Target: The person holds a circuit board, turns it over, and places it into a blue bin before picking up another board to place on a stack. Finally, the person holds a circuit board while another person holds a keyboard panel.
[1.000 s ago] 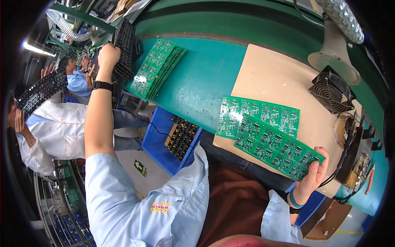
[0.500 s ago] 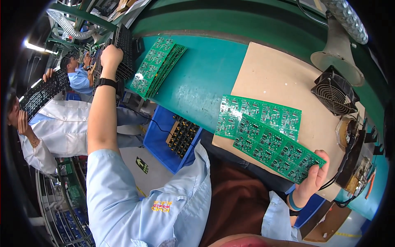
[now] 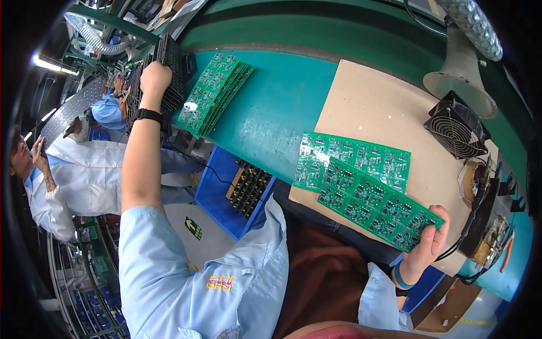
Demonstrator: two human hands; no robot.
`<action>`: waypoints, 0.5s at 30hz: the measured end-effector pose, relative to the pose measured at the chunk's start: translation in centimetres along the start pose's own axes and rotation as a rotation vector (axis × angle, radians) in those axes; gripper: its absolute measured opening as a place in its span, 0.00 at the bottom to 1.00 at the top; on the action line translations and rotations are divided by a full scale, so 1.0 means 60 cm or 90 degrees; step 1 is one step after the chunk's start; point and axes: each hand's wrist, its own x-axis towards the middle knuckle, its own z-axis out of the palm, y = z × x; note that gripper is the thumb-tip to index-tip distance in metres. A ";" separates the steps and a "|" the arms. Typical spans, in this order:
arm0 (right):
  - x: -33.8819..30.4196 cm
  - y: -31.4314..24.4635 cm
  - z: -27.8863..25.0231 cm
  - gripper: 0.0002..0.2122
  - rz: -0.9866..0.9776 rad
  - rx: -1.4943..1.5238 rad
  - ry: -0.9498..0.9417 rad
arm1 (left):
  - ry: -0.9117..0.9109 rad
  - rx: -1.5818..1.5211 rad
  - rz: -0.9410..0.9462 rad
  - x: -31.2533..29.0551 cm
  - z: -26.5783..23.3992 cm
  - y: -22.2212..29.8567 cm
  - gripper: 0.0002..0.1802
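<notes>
My right hand [image 3: 424,246] pinches the right end of a green circuit board panel [image 3: 379,205], thumb on top. That panel lies slantwise, partly over a second circuit board panel [image 3: 353,160] on the brown cardboard sheet. My left arm is stretched far to the left. The left hand [image 3: 155,78] is closed at the top of a black slotted rack [image 3: 169,59]; what its fingers grip is hidden. Just right of the rack, several green circuit boards [image 3: 210,93] stand stacked and fanned on the teal mat.
A cardboard sheet [image 3: 372,96] covers part of the teal mat [image 3: 276,93]. A black fan [image 3: 456,127] and a funnel-shaped duct [image 3: 460,85] stand at right. Below the bench edge, a blue bin [image 3: 217,192] holds yellow-and-black parts. At left, a co-worker [image 3: 84,169] holds a dark panel [image 3: 73,110].
The co-worker's panel has tilted and swung up. My left hand has shifted slightly at the rack; my right hand and its circuit board panel stay nearly still.
</notes>
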 end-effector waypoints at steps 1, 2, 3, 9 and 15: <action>-0.001 -0.001 0.001 0.21 0.000 -0.002 0.001 | -0.002 -0.008 -0.001 -0.006 -0.003 0.002 0.19; -0.002 0.000 0.002 0.21 0.002 -0.004 0.009 | -0.003 -0.015 -0.003 -0.012 -0.006 0.005 0.19; -0.004 0.000 0.002 0.21 0.005 -0.006 0.017 | -0.005 -0.023 -0.004 -0.016 -0.009 0.008 0.19; -0.006 0.005 -0.007 0.21 0.007 0.005 0.005 | -0.025 -0.042 -0.005 -0.019 -0.013 0.020 0.19; -0.006 0.010 -0.006 0.20 -0.005 0.008 0.016 | -0.059 -0.025 0.037 0.005 0.009 0.007 0.20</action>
